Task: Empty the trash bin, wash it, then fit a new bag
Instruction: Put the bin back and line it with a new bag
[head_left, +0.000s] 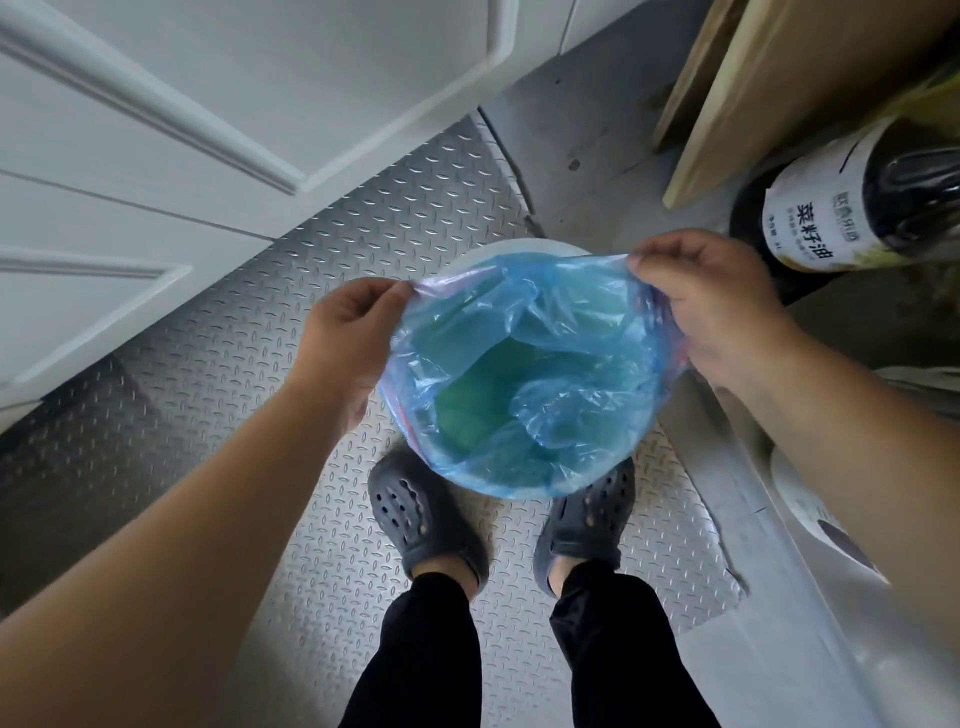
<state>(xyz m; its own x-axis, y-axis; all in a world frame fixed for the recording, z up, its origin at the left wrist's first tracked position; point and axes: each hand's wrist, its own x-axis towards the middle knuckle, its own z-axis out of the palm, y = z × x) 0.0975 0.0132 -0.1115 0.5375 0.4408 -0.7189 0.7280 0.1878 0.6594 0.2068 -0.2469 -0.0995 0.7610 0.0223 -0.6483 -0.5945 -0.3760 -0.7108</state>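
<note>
Nearest the camera: two legs in black trousers, feet in dark perforated clogs (423, 512), planted on diamond-pattern metal flooring (311, 291), toes tucked just under the near side of the bin. Stance presumably chosen to steady the work from directly above. Beyond the toes: blue bag (524, 374), mouth held wide, body sagging down into the pale trash bin (498, 253), of which only a sliver of far rim shows past the plastic. Left hand (345, 338) at the left side of the bag mouth, fingers curled and pinching the hem; right hand (711, 306) opposite, fingers bunched and pinching the hem beside the knuckles. Opposed grips evidently meant to keep the opening taut and round for seating over the rim. Near edge of the bag appears already draped over the bin lip; far edge, between the two sets of fingertips, lifted clear of the rim. Judged stage: fitting of the new bag, not finished. Beyond the right fingers: dark oil bottle (852, 208) with white label, well apart from the bin. Beyond the left fingers: white panelled door (156, 130).
</note>
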